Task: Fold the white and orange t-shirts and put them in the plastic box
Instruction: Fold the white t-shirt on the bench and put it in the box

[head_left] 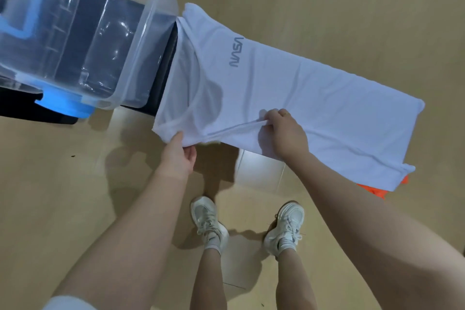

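Operator: State the position of the white t-shirt (pixel 289 98).

Inspector: It lies spread in a long band, extending from the left hand (pixel 179 156) past the right hand (pixel 285 131) and on beyond it. Its collar end is on the left-hand side, lying over the edge of a dark surface (pixel 164 68).

Operator: Hand states?

Inspector: Left hand: closed on the near corner of the shirt's collar end, fabric pinched at the fingertips. Right hand: closed on a gathered fold of the shirt's near edge, knuckles up. A taut ridge of cloth runs between the two hands.

Operator: Legible markings?

Inspector: One. The word "NASA" (pixel 236 52) in grey letters on the shirt, beyond both hands, nearer the left. It reads sideways from this viewpoint. No other writing can be read.

Operator: Location of the orange t-shirt (pixel 377 190)?

Inspector: Only a small bright orange portion shows, well out past the right hand, under the shirt's far end.

Operator: And the plastic box (pixel 105 40)?

Inspector: Clear, with blue fittings (pixel 18 5). It sits on the dark surface beyond and outward of the left hand, just beside the shirt's collar end. Contents cannot be determined.

Operator: Below the hands?

Inspector: Two white sneakers (pixel 207 221) on a pale wood-tone floor (pixel 75 184).
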Demonstrator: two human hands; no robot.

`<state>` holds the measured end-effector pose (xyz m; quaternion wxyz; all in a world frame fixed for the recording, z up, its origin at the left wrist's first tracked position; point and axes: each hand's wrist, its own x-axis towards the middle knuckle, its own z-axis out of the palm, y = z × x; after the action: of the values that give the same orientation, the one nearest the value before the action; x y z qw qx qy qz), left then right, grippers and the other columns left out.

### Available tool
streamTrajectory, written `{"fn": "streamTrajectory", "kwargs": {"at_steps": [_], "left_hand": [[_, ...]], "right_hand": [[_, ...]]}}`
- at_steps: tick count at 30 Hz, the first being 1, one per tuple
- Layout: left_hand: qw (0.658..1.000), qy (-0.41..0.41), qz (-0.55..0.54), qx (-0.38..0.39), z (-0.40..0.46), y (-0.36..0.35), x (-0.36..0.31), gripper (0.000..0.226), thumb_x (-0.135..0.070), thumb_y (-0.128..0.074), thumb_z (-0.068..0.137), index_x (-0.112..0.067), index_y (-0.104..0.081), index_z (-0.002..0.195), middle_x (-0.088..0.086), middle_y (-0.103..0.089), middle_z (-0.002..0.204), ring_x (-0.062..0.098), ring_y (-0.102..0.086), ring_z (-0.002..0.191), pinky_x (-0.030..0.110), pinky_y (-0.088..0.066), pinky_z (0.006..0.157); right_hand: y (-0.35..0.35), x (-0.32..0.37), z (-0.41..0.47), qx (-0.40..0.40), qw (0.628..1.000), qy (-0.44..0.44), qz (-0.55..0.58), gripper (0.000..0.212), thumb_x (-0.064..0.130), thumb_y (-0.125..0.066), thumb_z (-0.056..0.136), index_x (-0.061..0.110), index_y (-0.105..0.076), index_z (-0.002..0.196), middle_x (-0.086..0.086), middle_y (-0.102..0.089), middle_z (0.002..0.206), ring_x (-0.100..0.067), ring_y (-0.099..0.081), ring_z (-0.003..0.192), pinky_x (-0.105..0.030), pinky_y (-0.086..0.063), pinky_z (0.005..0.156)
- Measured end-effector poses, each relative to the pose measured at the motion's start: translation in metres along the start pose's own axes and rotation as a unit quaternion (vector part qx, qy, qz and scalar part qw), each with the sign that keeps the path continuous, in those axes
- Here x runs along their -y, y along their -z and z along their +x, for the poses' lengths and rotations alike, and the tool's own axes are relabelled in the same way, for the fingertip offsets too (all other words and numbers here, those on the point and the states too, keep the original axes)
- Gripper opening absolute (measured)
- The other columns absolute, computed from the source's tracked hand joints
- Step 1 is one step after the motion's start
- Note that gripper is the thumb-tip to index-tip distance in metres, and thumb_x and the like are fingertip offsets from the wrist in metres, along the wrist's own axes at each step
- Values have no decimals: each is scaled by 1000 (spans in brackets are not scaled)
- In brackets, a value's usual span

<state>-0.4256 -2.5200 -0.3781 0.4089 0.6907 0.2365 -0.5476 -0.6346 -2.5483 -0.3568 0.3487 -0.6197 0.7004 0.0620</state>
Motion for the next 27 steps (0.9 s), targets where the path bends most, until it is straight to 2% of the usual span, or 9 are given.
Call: {"fn": "streamTrajectory", "kwargs": {"at_steps": [3,6,9,14,16,18,21,24,27], "left_hand": [[996,-53,55,-43,-7,7,-14,25,-16,-61,85,-16,-55,110,-3,-57,80,6,-53,61,16,-44,50],[988,-86,104,-79,-15,-9,-28,11,-14,-61,82,-13,-53,75,-1,-50,60,6,-39,41,13,-29,35],[987,-105,95,-79,-20,-38,-36,18,-7,-54,82,-11,-47,66,1,-48,55,6,-38,33,10,-25,33],[978,-190,80,-5,-15,-66,-40,14,-8,-43,88,-10,-45,74,3,-52,66,9,-60,47,19,-45,48],[908,-324,264,18,-10,-53,-36,18,-16,-45,91,-16,-44,73,0,-53,70,13,-60,61,25,-48,62],[777,-437,451,52,-4,-31,-29,9,-18,-45,92,-16,-53,88,3,-57,93,17,-56,81,30,-47,76],[580,-516,625,83,7,-7,-17,32,-17,-45,93,-8,-47,124,11,-42,134,26,-44,120,35,-39,99],[480,-531,694,77,20,-8,-1,58,-31,-48,93,-5,-29,141,19,-16,154,34,-17,142,43,-22,113],[421,-528,736,51,34,-14,5,72,-49,-37,90,-5,-23,145,21,-17,154,36,-19,142,48,-20,113]], "right_hand": [[6,-3,3,-18,999,-2,38,25,12,-42,91,12,-58,111,-10,-52,113,-25,-52,98,-26,-30,71],[5,-1,10,-26,997,-38,54,21,13,-45,89,11,-60,103,-11,-58,105,-28,-54,99,-27,-31,70],[3,0,20,-46,995,-69,60,17,18,-47,87,14,-62,95,-8,-63,92,-30,-57,91,-31,-39,66],[-2,-2,28,-95,989,-88,75,16,17,-48,84,7,-60,86,-10,-65,85,-29,-58,82,-35,-47,66],[-5,-3,28,-105,989,-85,68,17,17,-46,86,5,-59,90,-11,-63,89,-29,-57,84,-36,-45,66],[-9,-4,28,-112,987,-83,77,18,15,-45,88,7,-58,98,-10,-60,101,-28,-56,91,-35,-43,70],[-11,1,24,-153,982,-53,101,27,10,-44,88,9,-53,114,-11,-50,123,-31,-56,98,-34,-42,72],[-26,9,10,-241,962,120,-45,40,14,-45,86,1,-49,123,-25,-50,130,-39,-49,109,-40,-43,84],[-64,-1,-3,-126,953,220,-165,57,42,-28,97,7,-28,142,-18,-31,150,-30,-22,137,-40,-17,111]]}}
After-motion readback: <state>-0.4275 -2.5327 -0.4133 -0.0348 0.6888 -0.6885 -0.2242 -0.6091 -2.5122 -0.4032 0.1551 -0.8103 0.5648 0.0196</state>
